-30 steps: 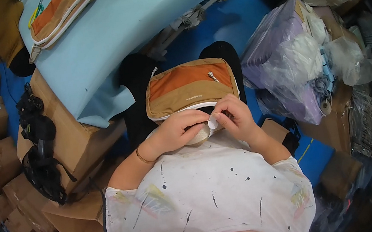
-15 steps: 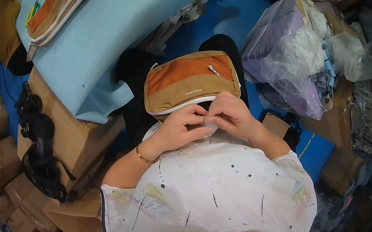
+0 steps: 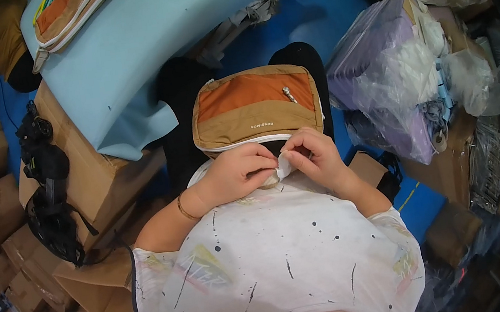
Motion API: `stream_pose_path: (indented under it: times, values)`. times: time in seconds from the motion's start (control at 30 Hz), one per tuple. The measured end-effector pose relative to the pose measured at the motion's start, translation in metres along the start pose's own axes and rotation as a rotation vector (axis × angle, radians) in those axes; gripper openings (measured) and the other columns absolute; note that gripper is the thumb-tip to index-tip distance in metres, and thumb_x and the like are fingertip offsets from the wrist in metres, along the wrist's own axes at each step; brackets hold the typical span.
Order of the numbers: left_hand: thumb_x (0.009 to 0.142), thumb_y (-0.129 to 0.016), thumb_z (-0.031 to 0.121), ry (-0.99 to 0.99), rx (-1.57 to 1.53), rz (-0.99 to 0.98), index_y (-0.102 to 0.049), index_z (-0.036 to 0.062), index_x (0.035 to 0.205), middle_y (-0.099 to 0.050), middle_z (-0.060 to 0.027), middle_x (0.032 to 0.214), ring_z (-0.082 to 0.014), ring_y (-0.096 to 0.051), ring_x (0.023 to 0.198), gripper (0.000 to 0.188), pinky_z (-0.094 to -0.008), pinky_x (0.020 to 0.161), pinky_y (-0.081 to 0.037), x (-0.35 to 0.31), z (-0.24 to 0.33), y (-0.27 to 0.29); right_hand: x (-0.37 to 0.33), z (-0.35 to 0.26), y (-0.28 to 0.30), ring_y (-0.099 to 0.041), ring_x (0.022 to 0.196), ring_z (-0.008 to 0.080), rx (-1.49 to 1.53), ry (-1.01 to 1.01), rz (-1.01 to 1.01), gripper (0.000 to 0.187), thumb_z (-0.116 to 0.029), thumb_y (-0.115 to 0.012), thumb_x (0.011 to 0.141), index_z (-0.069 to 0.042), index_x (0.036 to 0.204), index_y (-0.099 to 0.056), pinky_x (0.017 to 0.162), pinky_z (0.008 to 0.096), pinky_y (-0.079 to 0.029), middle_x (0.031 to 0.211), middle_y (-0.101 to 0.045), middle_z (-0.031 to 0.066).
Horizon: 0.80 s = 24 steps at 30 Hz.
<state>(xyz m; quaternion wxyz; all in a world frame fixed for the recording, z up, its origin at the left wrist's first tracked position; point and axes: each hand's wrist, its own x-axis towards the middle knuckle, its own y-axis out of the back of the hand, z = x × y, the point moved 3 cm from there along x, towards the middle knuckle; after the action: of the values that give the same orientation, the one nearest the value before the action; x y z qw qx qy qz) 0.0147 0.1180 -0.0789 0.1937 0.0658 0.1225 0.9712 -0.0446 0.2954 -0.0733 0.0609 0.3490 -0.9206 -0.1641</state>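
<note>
A tan and orange zippered pouch (image 3: pixel 239 121) with white zip edging rests across my lap, a small silver puller hanging on its front. Just below its near edge, my left hand (image 3: pixel 241 173) and my right hand (image 3: pixel 313 155) meet fingertip to fingertip. Between them is a small white, thin piece (image 3: pixel 283 165), pinched by the fingers of both hands. Whether it is paper, film or tape I cannot tell. Something pale and rounded shows under the fingertips, mostly hidden. Neither hand grips the pouch.
A light blue sheet (image 3: pixel 124 65) covers the surface ahead, with another orange and tan pouch (image 3: pixel 64 19) on it. Black straps (image 3: pixel 48 182) lie over a cardboard box (image 3: pixel 92 177) at left. Plastic-wrapped purple goods (image 3: pixel 371 70) stand at right. More cartons line the left side.
The fingertips have drawn slightly apart, and the white piece now stands up more visibly between them. The pouch stays on my lap.
</note>
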Motion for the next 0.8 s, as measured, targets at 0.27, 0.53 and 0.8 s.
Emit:
stream_pose_path:
  times: [0.27,0.53,0.8]
  values:
    - [0.075,-0.065,0.008,-0.296,0.501,-0.055,-0.061,0.0033,0.089,-0.058,-0.0052,0.086,-0.0210,-0.061,0.068,0.015,-0.0280,0.055,-0.050,-0.008,0.004,-0.012,-0.016,0.019,-0.015,-0.051,0.062,0.0063,0.174,-0.195,0.144,0.010,-0.005,-0.065,0.083,-0.002,0.083,-0.056,0.053,0.0184,-0.040,0.075,-0.056,0.0038]
    - [0.075,-0.071,0.022,0.164,-0.057,0.004,-0.066,0.0036,0.099,-0.054,-0.0091,0.093,-0.0223,-0.055,0.084,0.031,-0.0304,0.073,-0.046,0.002,0.000,-0.006,0.005,0.003,0.000,-0.055,0.063,0.0148,0.070,0.216,0.013,0.011,-0.005,-0.072,0.073,-0.006,0.080,-0.064,0.056,0.0241,-0.043,0.075,-0.060,0.0033]
    - [0.074,-0.072,0.021,0.120,-0.123,-0.205,-0.069,0.0062,0.089,-0.057,-0.0090,0.098,-0.0238,-0.057,0.090,0.021,-0.0321,0.078,-0.046,0.008,-0.020,-0.016,0.014,-0.007,-0.015,-0.054,0.064,0.0201,-0.081,0.458,-0.073,0.015,-0.005,-0.074,0.067,-0.010,0.078,-0.065,0.053,0.0275,-0.039,0.072,-0.059,0.0025]
